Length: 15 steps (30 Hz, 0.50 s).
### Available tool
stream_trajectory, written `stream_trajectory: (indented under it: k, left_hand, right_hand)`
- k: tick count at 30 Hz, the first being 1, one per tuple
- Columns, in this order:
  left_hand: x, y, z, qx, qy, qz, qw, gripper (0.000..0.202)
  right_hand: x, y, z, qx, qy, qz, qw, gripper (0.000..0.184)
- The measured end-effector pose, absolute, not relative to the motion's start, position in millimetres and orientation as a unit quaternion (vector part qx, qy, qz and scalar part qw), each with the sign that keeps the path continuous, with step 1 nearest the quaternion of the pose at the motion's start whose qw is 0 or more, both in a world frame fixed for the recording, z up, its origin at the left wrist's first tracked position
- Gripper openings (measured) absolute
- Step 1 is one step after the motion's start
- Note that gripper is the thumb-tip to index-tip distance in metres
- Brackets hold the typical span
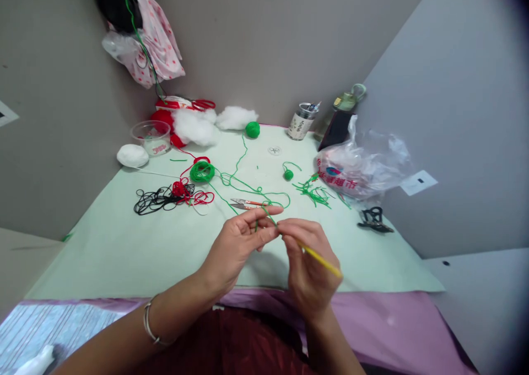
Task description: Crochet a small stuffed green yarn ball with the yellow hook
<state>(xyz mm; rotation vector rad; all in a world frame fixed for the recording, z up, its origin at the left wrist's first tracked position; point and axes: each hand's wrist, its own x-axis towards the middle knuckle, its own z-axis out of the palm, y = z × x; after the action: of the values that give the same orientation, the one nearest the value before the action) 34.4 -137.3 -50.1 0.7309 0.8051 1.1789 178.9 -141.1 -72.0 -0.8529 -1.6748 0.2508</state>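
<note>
My right hand is closed around a yellow-handled crochet hook, its tip hidden at the fingertips. Beside it, my left hand pinches green yarn between thumb and fingers, with the index finger stretched out and the strand running over it. The two hands' fingertips meet above the front of the table. Just beyond the left fingers lie small thread snips with orange on them. A green yarn strand trails from the left hand back to a loose green coil.
Black cord and red yarn lie tangled at left. Behind are a clear tub, white stuffing and a green ball. Green clippings, a plastic bag and a black clip sit at right.
</note>
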Motion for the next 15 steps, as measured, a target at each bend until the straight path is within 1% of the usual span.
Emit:
stream_trajectory:
  k: [2,3,4,6,8,9,11,13,15]
  left_hand:
    - [34.5,-136.1,-52.0,0.287,0.332,0.524,0.73,0.045]
    - [34.2,-135.5,-52.9,0.262,0.315,0.515,0.753,0.044]
    - [33.8,-134.9,-53.6,0.24,0.299,0.505,0.774,0.042]
    - [32.6,-134.0,-54.1,0.212,0.285,0.495,0.793,0.034]
    - [31.8,-134.2,-53.5,0.214,0.292,0.51,0.78,0.028]
    - [31.8,-134.7,-52.7,0.228,0.3,0.523,0.764,0.028]
    - [32.5,-136.2,-51.0,0.273,0.321,0.538,0.73,0.033]
    - [33.1,-137.7,-49.1,0.318,0.337,0.531,0.709,0.04]
    - [32.7,-138.3,-47.4,0.339,0.342,0.519,0.706,0.04]
  right_hand:
    - [180.9,-140.9,-76.0,-0.36,-0.742,0.022,0.565,0.034]
    - [182.1,-140.4,-76.8,-0.361,-0.742,0.012,0.565,0.034]
    - [183.4,-139.7,-76.5,-0.367,-0.73,0.034,0.575,0.032]
    - [185.6,-138.1,-73.0,-0.379,-0.676,0.134,0.617,0.026]
    - [186.2,-136.9,-68.1,-0.373,-0.608,0.234,0.661,0.021]
    - [185.6,-136.5,-66.0,-0.366,-0.589,0.267,0.67,0.021]
    - [183.3,-136.3,-63.9,-0.359,-0.6,0.294,0.652,0.018]
    - [181.1,-136.2,-64.2,-0.362,-0.623,0.287,0.632,0.017]
    - [181.1,-136.4,-65.1,-0.361,-0.615,0.295,0.635,0.018]
